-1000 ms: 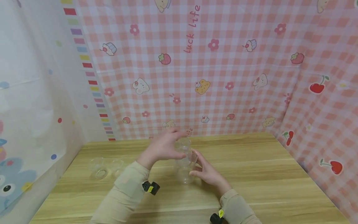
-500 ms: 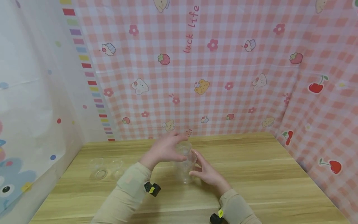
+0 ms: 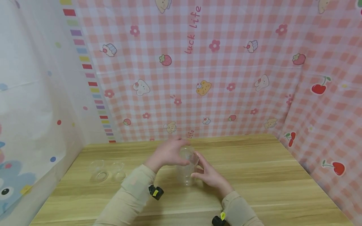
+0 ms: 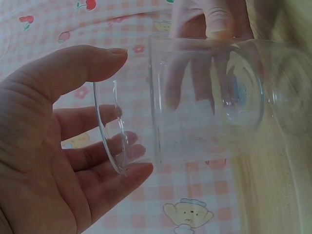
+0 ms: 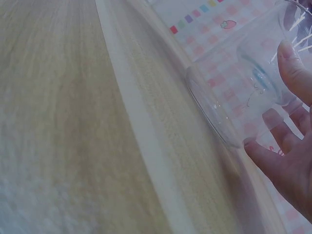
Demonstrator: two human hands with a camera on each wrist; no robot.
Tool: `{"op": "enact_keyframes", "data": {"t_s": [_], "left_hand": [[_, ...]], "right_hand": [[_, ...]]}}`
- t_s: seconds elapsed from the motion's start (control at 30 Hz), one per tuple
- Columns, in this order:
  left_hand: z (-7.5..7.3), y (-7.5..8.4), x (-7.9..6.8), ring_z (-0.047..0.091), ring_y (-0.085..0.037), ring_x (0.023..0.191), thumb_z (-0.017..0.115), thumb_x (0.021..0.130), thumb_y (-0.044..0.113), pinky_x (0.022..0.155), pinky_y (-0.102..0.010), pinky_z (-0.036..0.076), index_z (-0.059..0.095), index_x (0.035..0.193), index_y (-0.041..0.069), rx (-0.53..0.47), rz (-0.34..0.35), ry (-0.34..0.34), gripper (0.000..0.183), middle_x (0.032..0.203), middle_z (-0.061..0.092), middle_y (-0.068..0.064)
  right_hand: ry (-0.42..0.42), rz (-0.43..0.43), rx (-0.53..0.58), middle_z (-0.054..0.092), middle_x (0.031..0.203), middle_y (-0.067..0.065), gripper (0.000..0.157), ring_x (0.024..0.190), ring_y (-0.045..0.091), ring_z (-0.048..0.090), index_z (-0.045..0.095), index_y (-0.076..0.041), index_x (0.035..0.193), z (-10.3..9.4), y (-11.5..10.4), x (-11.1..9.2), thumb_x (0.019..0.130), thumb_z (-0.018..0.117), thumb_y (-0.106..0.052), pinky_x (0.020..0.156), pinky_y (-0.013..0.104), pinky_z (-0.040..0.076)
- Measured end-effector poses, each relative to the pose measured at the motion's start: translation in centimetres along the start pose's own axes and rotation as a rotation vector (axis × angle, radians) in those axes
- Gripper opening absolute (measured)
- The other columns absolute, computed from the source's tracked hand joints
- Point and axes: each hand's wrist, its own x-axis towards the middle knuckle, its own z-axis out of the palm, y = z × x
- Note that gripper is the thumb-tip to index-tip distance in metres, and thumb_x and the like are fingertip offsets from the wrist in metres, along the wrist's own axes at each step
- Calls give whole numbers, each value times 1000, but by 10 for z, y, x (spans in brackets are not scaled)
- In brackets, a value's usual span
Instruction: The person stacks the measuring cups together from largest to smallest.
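In the head view, two clear cups stand one partly inside the other near the middle of the table. My left hand [image 3: 169,153] holds the upper cup [image 4: 108,130] by its rim, thumb on one side and fingers on the other. Its base shows well inside the lower cup [image 5: 213,108], a gap left between the two bases. Around the side of that lower cup, which stands on the wooden table [image 3: 254,175], my right hand [image 3: 208,171] has its thumb and fingers curled. Part of the upper cup is hidden by the left hand.
To the left on the table are more clear cups: one cup [image 3: 99,171] with a ring-shaped edge showing, and another cup [image 3: 118,171] beside it near the left sleeve. A pink checked cloth [image 3: 226,81] hangs behind the table's back edge.
My left hand has come down a little, and the upper cup has sunk deeper into the lower one. The right hand keeps its hold in the same place.
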Motion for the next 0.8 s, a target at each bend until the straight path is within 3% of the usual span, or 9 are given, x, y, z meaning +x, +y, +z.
{"op": "enact_keyframes", "data": {"t_s": [0.37,0.8], "left_hand": [[6,-1,4,58,-28,112,84,71,40,87,-47,53,64,131,13,63,6,-12,69,130,60,-11],[10,3,5,60,-27,110,84,71,42,87,-46,53,65,129,15,61,-6,-44,67,127,62,-8]], "right_hand": [[-12,-27,11,20,158,28,89,140,47,29,11,-5,157,0,3,0,90,69,-4,108,49,39],[-23,-30,17,21,156,31,87,140,47,27,12,-4,157,-2,2,0,91,68,-5,108,53,37]]}}
